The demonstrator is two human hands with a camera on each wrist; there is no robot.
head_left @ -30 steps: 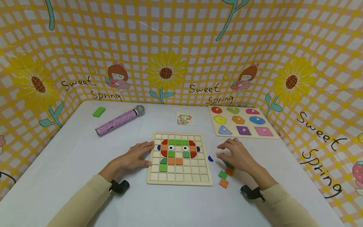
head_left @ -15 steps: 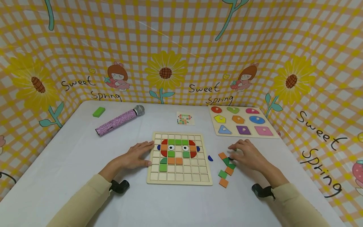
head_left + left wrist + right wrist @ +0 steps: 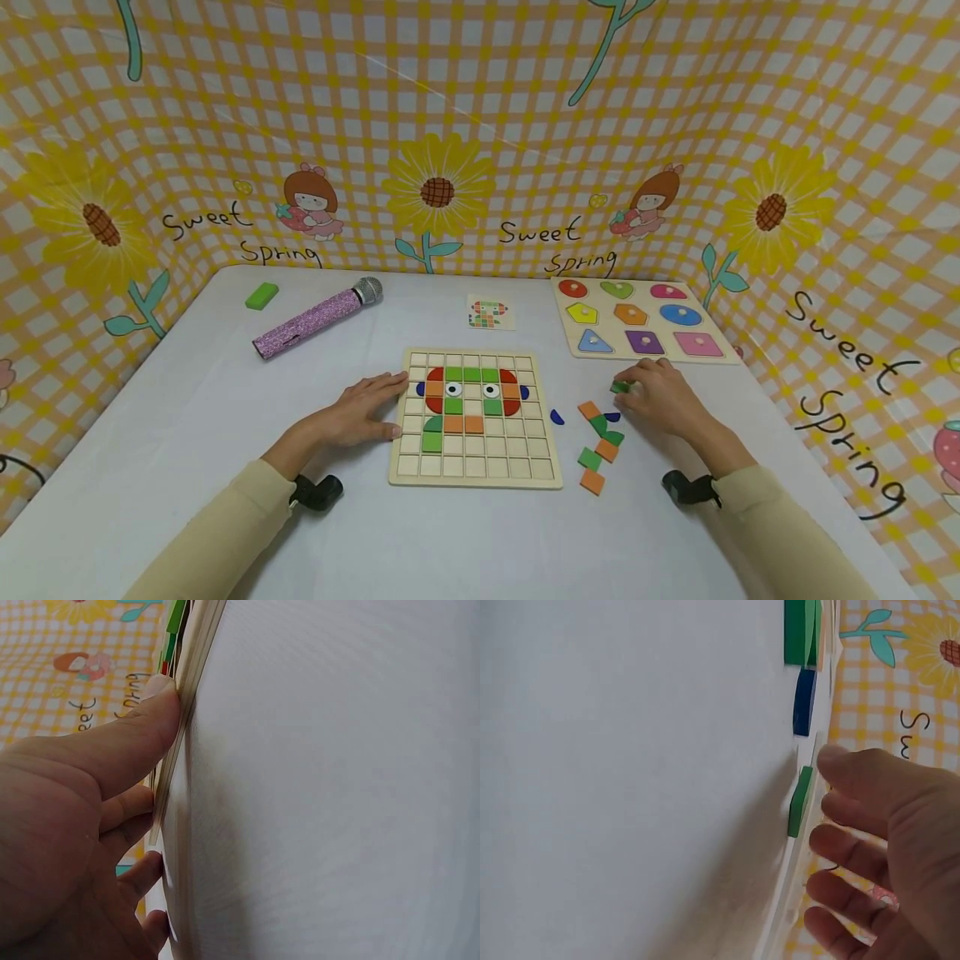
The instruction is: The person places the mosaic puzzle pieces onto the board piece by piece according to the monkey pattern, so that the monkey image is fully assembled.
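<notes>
My left hand [image 3: 365, 414] rests against the left edge of a wooden grid board [image 3: 510, 467], its thumb and fingertips touching the rim; the left wrist view shows the thumb [image 3: 142, 739] on that edge. Coloured tiles on the board form a face with two eye pieces. My right hand [image 3: 656, 396] hovers low to the right, fingers loosely bent. Just at its fingertips is a green tile [image 3: 619, 387]. In the right wrist view this green tile [image 3: 801, 802] appears on the tabletop, with no pinch around it visible. Close by lies a dark blue half-round tile [image 3: 612, 417].
Loose orange [image 3: 592, 482] and green [image 3: 589, 458] tiles lie right of the board, with another blue half-round tile [image 3: 557, 417]. Behind are a picture card [image 3: 491, 313], a knobbed shape puzzle [image 3: 645, 321], a glittery microphone [image 3: 315, 321] and a green block [image 3: 262, 297].
My right hand has moved right from the loose tiles, then slightly farther back, uncovering several tiles, including the dark blue half-round one and the green one. My left hand stays put.
</notes>
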